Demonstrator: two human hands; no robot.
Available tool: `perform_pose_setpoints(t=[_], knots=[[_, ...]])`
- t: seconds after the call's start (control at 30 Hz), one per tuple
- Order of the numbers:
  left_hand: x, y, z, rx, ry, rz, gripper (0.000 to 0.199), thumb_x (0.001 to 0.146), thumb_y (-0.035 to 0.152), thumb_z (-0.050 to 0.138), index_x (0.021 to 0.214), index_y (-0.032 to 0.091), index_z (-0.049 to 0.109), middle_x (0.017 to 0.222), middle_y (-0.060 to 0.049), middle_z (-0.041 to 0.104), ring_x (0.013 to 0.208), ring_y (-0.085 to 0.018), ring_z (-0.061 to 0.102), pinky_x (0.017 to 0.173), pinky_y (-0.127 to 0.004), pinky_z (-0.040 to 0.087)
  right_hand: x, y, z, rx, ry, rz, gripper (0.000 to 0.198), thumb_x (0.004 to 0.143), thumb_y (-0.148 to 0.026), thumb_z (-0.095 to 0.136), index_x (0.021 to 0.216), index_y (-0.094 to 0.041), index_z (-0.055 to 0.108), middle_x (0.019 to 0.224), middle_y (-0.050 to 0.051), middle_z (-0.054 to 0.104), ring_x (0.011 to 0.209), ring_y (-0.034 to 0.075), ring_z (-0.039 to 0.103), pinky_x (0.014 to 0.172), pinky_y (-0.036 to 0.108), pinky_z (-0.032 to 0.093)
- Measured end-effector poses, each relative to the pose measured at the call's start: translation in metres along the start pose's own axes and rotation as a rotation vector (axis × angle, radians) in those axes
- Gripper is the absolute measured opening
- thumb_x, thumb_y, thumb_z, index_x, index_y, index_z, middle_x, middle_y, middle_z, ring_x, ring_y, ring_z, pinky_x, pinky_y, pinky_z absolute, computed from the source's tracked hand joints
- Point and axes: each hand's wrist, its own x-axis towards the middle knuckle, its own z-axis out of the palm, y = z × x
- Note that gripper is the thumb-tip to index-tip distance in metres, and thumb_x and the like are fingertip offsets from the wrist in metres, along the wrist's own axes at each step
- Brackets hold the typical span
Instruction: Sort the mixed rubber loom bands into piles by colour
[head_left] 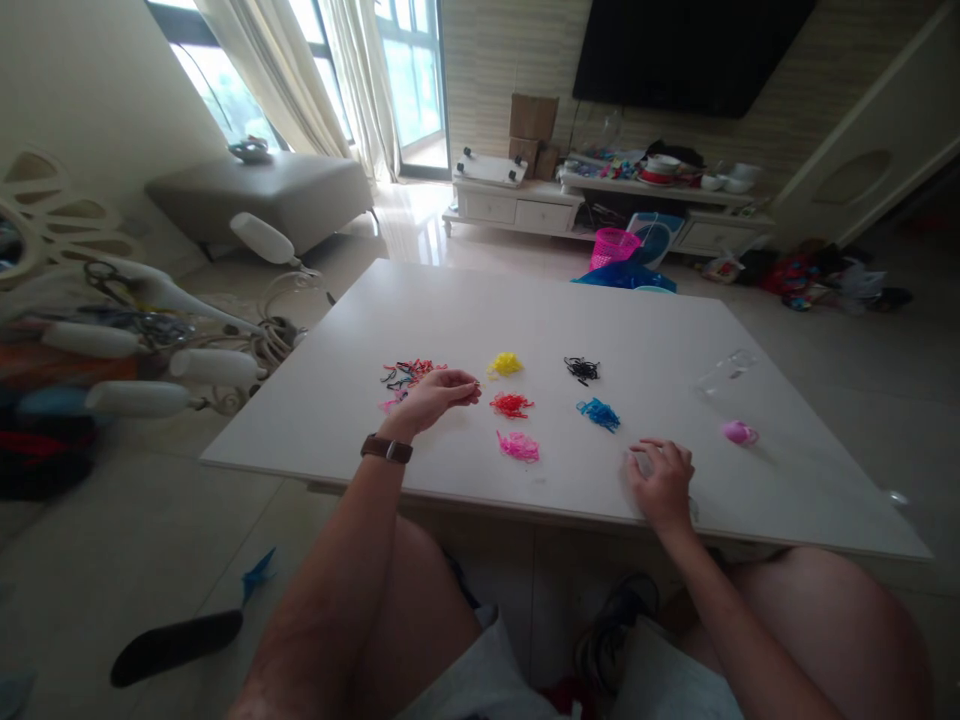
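My left hand (pixel 446 393) is above the table, thumb and fingers pinched together at the tips. What they hold, if anything, is too small to make out. Under and behind that hand lies a mixed pile of small rubber bands (pixel 409 372), red, black and pink. Just right of it sit a yellow pile (pixel 505 364), a red pile (pixel 511 405) and a pink pile (pixel 519 446). Farther right are a black pile (pixel 582 370) and a blue pile (pixel 599 414). My right hand (pixel 664 480) rests near the front edge, fingers bent and thumb apart, beside something clear that is partly hidden.
On the right of the white table (pixel 450 310) are a clear plastic box (pixel 727 371) and a small pink-purple object (pixel 740 432). A lamp with white shades (pixel 217 367) stands close to the left edge. A pink basket (pixel 614 247) is beyond the far edge.
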Motion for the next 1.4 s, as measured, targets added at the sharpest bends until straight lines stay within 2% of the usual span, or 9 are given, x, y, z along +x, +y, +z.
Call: perform_pose_setpoints(t=[0.23, 0.37, 0.5, 0.6, 0.83, 1.0, 1.13, 1.27, 1.4], knots=[[0.009, -0.006, 0.037, 0.001, -0.113, -0.007, 0.034, 0.066, 0.039, 0.087, 0.085, 0.014, 0.074, 0.081, -0.008, 0.072, 0.076, -0.016, 0.066, 0.081, -0.034, 0.054, 0.005, -0.021, -0.015, 0.126, 0.011, -0.031, 0.016, 0.090, -0.031, 0.056, 0.089, -0.022, 0.069, 0.101, 0.009, 0.069, 0.105, 0.029, 0.055, 0.096, 0.046, 0.041], [0.014, -0.011, 0.055, 0.033, -0.187, 0.007, 0.034, 0.067, 0.042, 0.086, 0.083, 0.014, 0.075, 0.080, -0.008, 0.073, 0.075, -0.017, 0.066, 0.078, -0.033, 0.054, 0.020, -0.076, -0.018, 0.438, -0.142, -0.039, 0.016, 0.092, -0.038, 0.057, 0.093, -0.025, 0.066, 0.093, 0.007, 0.070, 0.093, 0.026, 0.062, 0.088, 0.042, 0.049], [0.017, -0.014, 0.065, 0.016, -0.240, 0.016, 0.034, 0.065, 0.042, 0.087, 0.081, 0.014, 0.075, 0.079, -0.008, 0.073, 0.073, -0.017, 0.066, 0.074, -0.031, 0.054, 0.045, -0.137, -0.001, 0.761, -0.275, 0.088, 0.023, 0.087, -0.045, 0.067, 0.098, -0.024, 0.066, 0.096, 0.007, 0.072, 0.084, 0.023, 0.066, 0.077, 0.038, 0.055], [0.020, -0.017, 0.066, 0.012, -0.271, 0.028, 0.031, 0.067, 0.039, 0.086, 0.080, 0.014, 0.075, 0.076, -0.009, 0.073, 0.071, -0.017, 0.066, 0.071, -0.031, 0.053, 0.059, -0.161, 0.016, 0.888, -0.358, 0.129, 0.023, 0.086, -0.044, 0.068, 0.094, -0.023, 0.067, 0.092, 0.007, 0.073, 0.081, 0.022, 0.068, 0.077, 0.037, 0.057], [0.037, -0.022, 0.056, 0.151, -0.067, 0.073, 0.019, 0.071, 0.029, 0.081, 0.075, 0.013, 0.074, 0.068, -0.006, 0.070, 0.061, -0.015, 0.062, 0.062, -0.028, 0.049, 0.097, -0.153, 0.052, 0.810, -0.198, 0.245, 0.020, 0.082, -0.041, 0.068, 0.087, -0.021, 0.068, 0.084, 0.008, 0.075, 0.074, 0.022, 0.069, 0.072, 0.036, 0.058], [0.043, -0.019, 0.054, 0.053, 0.019, 0.035, 0.015, 0.074, 0.025, 0.080, 0.077, 0.012, 0.073, 0.072, -0.008, 0.073, 0.064, -0.015, 0.065, 0.066, -0.029, 0.052, 0.151, -0.165, 0.093, 0.736, -0.306, 0.169, 0.013, 0.077, -0.033, 0.067, 0.078, -0.020, 0.070, 0.080, 0.008, 0.076, 0.076, 0.022, 0.070, 0.078, 0.035, 0.056], [0.045, -0.019, 0.054, -0.066, 0.036, -0.017, 0.016, 0.076, 0.024, 0.082, 0.077, 0.010, 0.072, 0.077, -0.011, 0.075, 0.071, -0.016, 0.070, 0.076, -0.031, 0.055, 0.178, -0.179, 0.115, 0.747, -0.339, 0.229, 0.018, 0.075, -0.034, 0.070, 0.082, -0.018, 0.073, 0.083, 0.009, 0.077, 0.077, 0.021, 0.069, 0.076, 0.033, 0.055], [0.044, -0.017, 0.056, -0.131, 0.048, -0.044, 0.015, 0.080, 0.021, 0.081, 0.082, 0.009, 0.071, 0.079, -0.012, 0.075, 0.070, -0.015, 0.071, 0.076, -0.028, 0.057, 0.172, -0.174, 0.114, 0.793, -0.364, 0.230, 0.025, 0.081, -0.041, 0.062, 0.080, -0.018, 0.072, 0.078, 0.007, 0.075, 0.069, 0.018, 0.066, 0.068, 0.031, 0.054], [0.043, -0.012, 0.058, -0.175, 0.052, -0.052, 0.008, 0.084, 0.013, 0.075, 0.084, 0.008, 0.069, 0.076, -0.011, 0.075, 0.068, -0.014, 0.071, 0.074, -0.027, 0.057, 0.151, -0.161, 0.096, 0.902, -0.567, 0.176, 0.036, 0.083, -0.050, 0.063, 0.074, -0.017, 0.073, 0.069, 0.005, 0.072, 0.062, 0.016, 0.065, 0.062, 0.028, 0.053]])
